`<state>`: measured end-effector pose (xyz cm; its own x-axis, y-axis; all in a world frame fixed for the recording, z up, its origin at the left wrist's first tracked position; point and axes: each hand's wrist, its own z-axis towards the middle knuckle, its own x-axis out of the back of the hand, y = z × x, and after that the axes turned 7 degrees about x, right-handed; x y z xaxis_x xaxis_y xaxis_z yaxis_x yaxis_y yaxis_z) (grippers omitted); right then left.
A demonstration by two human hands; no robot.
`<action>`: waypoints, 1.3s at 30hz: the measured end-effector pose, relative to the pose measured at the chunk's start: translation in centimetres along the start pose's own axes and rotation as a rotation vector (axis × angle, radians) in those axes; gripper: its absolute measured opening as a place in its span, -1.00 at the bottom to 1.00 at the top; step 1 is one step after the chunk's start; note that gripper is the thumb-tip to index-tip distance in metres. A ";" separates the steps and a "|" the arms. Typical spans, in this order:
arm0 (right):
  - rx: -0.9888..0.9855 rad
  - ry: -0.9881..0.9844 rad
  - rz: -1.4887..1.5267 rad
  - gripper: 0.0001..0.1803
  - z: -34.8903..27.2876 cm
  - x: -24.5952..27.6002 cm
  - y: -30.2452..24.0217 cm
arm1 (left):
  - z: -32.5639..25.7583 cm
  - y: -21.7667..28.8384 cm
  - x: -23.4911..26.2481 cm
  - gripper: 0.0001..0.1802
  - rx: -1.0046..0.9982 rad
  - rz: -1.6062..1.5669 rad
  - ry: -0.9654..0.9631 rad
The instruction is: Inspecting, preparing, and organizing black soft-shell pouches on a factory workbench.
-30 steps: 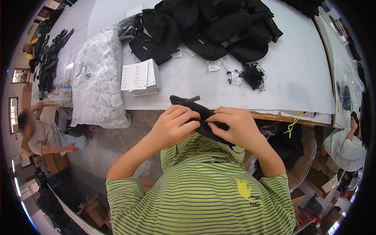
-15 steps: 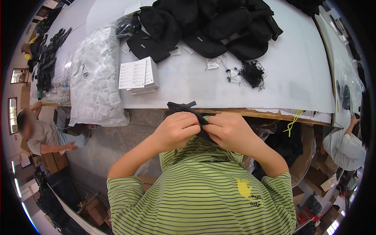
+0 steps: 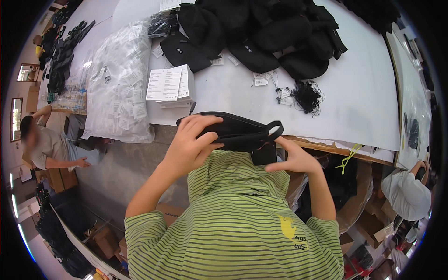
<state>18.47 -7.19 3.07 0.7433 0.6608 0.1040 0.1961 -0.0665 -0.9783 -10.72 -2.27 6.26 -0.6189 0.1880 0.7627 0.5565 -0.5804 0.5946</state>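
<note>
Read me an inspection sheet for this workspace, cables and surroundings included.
Surface: white table, partly covered.
Job's things: black cloth item with a loop, in front of the table.
Clutter: black caps heaped; clear bag; white cards stacked; black strings tangled.
Hands: left hand grips the item; right hand at its looped end, grip unclear.
Cables: nothing seen.
Surroundings: one person at left, another at right.

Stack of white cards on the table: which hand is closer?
Left. The left hand is below the card stack, slightly right; the right hand is farther away, well to its lower right.
</note>
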 end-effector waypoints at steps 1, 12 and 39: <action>-0.057 0.138 0.027 -0.37 0.0 -0.7 0.8 | -0.1 0.1 0.1 -0.72 0.009 0.056 -0.023; -0.239 0.575 0.710 -0.79 -2.0 -1.4 3.6 | -1.8 -1.6 1.3 -0.78 0.145 0.167 0.075; 0.428 1.083 1.467 -0.65 5.3 1.8 2.3 | -0.3 1.9 -0.9 -0.74 -0.030 0.144 -0.034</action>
<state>16.83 -2.19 0.04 0.2136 -0.4520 -0.8661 -0.9171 0.2127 -0.3372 -9.31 -3.78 6.63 -0.5143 0.1273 0.8481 0.6213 -0.6264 0.4708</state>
